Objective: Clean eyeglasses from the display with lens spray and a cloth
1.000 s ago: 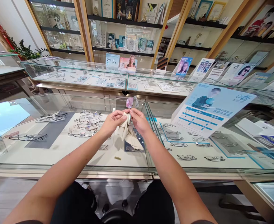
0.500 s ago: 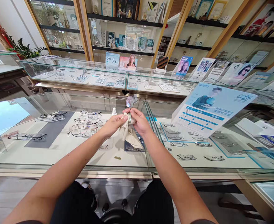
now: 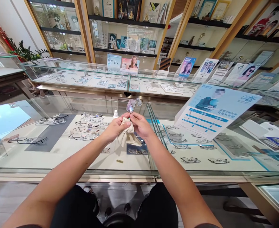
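Observation:
Above the glass counter, my left hand (image 3: 115, 128) is closed on a cream cleaning cloth (image 3: 127, 137), which hangs down below my fingers. My right hand (image 3: 141, 125) grips a pair of glasses (image 3: 131, 106) beside it. One lens stands up above my fingertips; the other lens is hidden by the cloth and my hands, which touch each other. A white bottle (image 3: 115, 114) stands on the glass just behind my left hand.
Under the counter glass (image 3: 82, 158) lie several rows of eyeglass frames (image 3: 84, 135). A large blue-white sign (image 3: 215, 110) stands on the right, with a white open case (image 3: 263, 131) beyond it. Another display counter (image 3: 89, 79) and shelves are behind.
The raised lens has tilted and moved slightly down and left. The cloth has shifted left and bunched up, uncovering more of the dark tray below. Both hands keep their hold.

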A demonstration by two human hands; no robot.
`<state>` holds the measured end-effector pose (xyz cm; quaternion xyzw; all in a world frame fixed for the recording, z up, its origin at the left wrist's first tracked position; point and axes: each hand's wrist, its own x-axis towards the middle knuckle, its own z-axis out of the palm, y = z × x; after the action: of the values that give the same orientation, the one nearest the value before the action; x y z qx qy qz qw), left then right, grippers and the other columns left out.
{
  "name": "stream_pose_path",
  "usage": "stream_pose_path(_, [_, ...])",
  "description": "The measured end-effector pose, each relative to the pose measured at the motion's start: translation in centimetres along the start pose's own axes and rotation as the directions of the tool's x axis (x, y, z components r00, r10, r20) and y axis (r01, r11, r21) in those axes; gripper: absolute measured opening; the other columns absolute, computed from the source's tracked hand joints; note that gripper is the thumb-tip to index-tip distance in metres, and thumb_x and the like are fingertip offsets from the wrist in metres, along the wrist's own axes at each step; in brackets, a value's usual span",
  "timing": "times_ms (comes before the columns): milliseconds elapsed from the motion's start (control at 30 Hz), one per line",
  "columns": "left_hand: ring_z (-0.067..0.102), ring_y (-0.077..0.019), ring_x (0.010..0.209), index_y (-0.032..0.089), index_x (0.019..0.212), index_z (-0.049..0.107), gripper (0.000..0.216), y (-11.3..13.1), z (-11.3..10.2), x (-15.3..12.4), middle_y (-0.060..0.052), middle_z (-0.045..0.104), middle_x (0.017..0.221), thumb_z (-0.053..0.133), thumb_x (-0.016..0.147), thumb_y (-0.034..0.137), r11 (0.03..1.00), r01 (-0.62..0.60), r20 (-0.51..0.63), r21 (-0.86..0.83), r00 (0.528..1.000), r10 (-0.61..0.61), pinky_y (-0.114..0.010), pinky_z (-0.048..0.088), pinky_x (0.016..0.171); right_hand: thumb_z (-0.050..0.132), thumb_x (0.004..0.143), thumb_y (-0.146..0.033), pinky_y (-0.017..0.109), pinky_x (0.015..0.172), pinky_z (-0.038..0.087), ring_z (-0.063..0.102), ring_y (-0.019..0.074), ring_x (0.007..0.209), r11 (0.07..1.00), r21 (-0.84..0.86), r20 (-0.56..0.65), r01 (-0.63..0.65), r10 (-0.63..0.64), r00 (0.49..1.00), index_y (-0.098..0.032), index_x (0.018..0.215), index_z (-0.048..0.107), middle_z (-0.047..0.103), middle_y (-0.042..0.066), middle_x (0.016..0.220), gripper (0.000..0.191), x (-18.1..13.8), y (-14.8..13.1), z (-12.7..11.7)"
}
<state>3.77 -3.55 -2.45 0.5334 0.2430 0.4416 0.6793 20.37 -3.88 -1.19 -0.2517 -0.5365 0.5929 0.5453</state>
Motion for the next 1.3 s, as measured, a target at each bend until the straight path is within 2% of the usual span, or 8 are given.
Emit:
stream_pose_path(167, [0.057, -0.0133, 0.075, 0.017, 0.102, 0.071, 0.059, 0.5, 0.8, -0.5, 0.002, 0.064, 0.079, 0.099, 0.073, 0.062, 0.994, -0.088, -0.067, 0.063, 0.993, 0.092, -0.026, 0.047, 0.074, 0.087, 0.087, -0.066, 0.042, 0.117, 0.051, 0.073, 0.0275, 0.122, 0.992, -0.107, 0.038, 0.074, -0.071, 0.997, -0.025, 0.094, 0.087, 0.084, 0.008, 0.116, 0.041, 0.0, 0.3, -0.3])
stream_pose_path(267, [0.056, -0.014, 0.073, 0.017, 0.093, 0.069, 0.059, 0.5, 1.0, -0.7, 0.002, 0.063, 0.075, 0.092, 0.079, 0.069, 0.986, -0.109, -0.099, 0.124, 0.988, 0.122, -0.027, 0.046, 0.071, 0.085, 0.089, -0.065, 0.044, 0.118, 0.05, 0.072, 0.0287, 0.126, 0.989, -0.13, 0.04, 0.076, -0.071, 0.997, -0.026, 0.097, 0.088, 0.084, 0.008, 0.12, 0.04, -0.1, 0.4, -0.4])
stream_pose_path(367, [0.055, -0.0139, 0.072, 0.017, 0.091, 0.07, 0.062, 0.3, 0.9, -0.6, 0.0, 0.067, 0.078, 0.086, 0.081, 0.076, 0.982, -0.117, -0.135, 0.151, 0.981, 0.138, -0.028, 0.046, 0.07, 0.086, 0.089, -0.063, 0.043, 0.114, 0.052, 0.073, 0.0278, 0.12, 0.995, -0.088, 0.033, 0.053, -0.05, 0.998, -0.026, 0.094, 0.088, 0.084, 0.007, 0.121, 0.036, -0.1, 0.5, -0.2])
stream_pose_path(500, [0.061, -0.0163, 0.078, 0.017, 0.098, 0.074, 0.067, 0.2, 0.4, 0.0, -0.001, 0.07, 0.081, 0.086, 0.078, 0.08, 0.98, -0.14, -0.175, 0.139, 0.971, 0.163, -0.028, 0.049, 0.075, 0.095, 0.077, -0.058, 0.039, 0.099, 0.056, 0.073, 0.0248, 0.105, 1.0, -0.017, -0.06, 0.017, -0.018, 0.998, -0.027, 0.09, 0.086, 0.084, 0.005, 0.111, 0.035, 0.1, 0.4, -0.3])
stream_pose_path(733, [0.059, -0.015, 0.068, 0.015, 0.091, 0.072, 0.064, 1.2, -0.7, 0.3, -0.003, 0.07, 0.077, 0.091, 0.075, 0.074, 0.986, -0.103, -0.193, 0.132, 0.973, 0.128, -0.027, 0.046, 0.065, 0.089, 0.079, -0.048, 0.029, 0.078, 0.048, 0.06, 0.0153, 0.08, 0.993, -0.113, -0.173, 0.045, -0.064, 0.983, -0.024, 0.09, 0.083, 0.073, -0.001, 0.087, 0.026, 0.7, 0.6, -1.5])
stream_pose_path(867, [0.06, -0.0153, 0.067, 0.015, 0.099, 0.075, 0.064, 1.4, -0.6, 0.1, -0.003, 0.072, 0.079, 0.097, 0.071, 0.069, 0.986, -0.056, -0.166, 0.156, 0.983, 0.082, -0.027, 0.047, 0.064, 0.086, 0.077, -0.05, 0.029, 0.075, 0.045, 0.056, 0.0152, 0.077, 0.99, -0.144, -0.198, -0.002, -0.027, 0.98, -0.023, 0.082, 0.078, 0.068, -0.001, 0.08, 0.029, 1.0, 1.0, -1.8])
stream_pose_path(1033, [0.056, -0.0138, 0.065, 0.016, 0.093, 0.076, 0.056, 1.3, -0.4, -0.1, -0.001, 0.068, 0.074, 0.098, 0.07, 0.062, 0.966, -0.073, -0.146, 0.249, 0.983, 0.112, -0.026, 0.043, 0.062, 0.081, 0.076, -0.049, 0.03, 0.072, 0.044, 0.052, 0.0152, 0.072, 0.971, -0.238, -0.234, -0.026, -0.032, 0.972, -0.022, 0.075, 0.075, 0.065, -0.002, 0.074, 0.027, 1.0, 0.7, -1.7])
stream_pose_path(1300, [0.054, -0.0131, 0.062, 0.017, 0.094, 0.074, 0.06, 1.6, -0.5, 0.0, -0.001, 0.066, 0.074, 0.092, 0.075, 0.071, 0.96, -0.098, -0.16, 0.262, 0.977, 0.144, -0.026, 0.042, 0.059, 0.077, 0.079, -0.043, 0.031, 0.072, 0.044, 0.055, 0.0157, 0.072, 0.95, -0.312, -0.211, -0.006, -0.063, 0.975, -0.023, 0.075, 0.075, 0.067, -0.001, 0.075, 0.02, 0.9, 0.3, -1.7])
